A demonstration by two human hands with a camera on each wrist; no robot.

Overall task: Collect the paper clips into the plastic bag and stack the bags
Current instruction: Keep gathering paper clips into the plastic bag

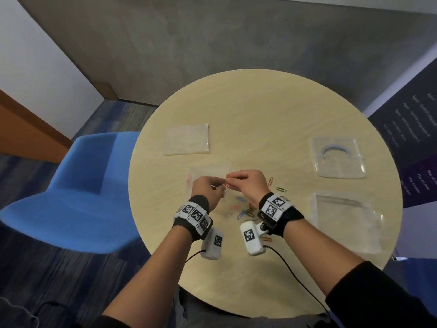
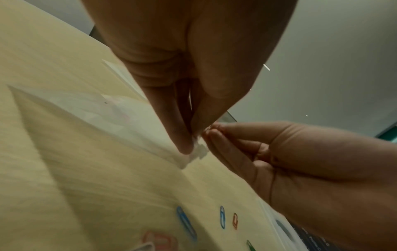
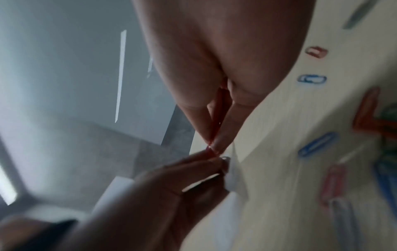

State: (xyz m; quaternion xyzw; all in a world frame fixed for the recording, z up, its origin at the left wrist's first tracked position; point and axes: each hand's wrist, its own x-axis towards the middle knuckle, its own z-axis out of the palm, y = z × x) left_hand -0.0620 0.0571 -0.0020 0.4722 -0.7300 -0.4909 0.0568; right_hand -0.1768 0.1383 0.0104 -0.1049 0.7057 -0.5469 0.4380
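A clear plastic bag (image 1: 210,170) (image 2: 86,118) lies on the round wooden table (image 1: 260,110), its near edge lifted. My left hand (image 1: 221,184) (image 2: 189,146) pinches that edge of the bag (image 3: 234,180). Right beside it, my right hand (image 1: 229,182) (image 3: 214,144) pinches a red paper clip (image 1: 227,185) (image 3: 221,110) at the bag's lifted edge. The two hands' fingertips almost touch. Several loose coloured paper clips (image 1: 246,210) lie on the table just under my right wrist, among them a blue clip (image 2: 185,222) (image 3: 318,144).
A second clear bag (image 1: 186,139) lies at the back left. A clear packet with a grey ring (image 1: 338,159) sits at the right, another clear bag (image 1: 347,218) nearer. A blue chair (image 1: 78,185) stands left of the table, a dark banner (image 1: 413,150) at the right.
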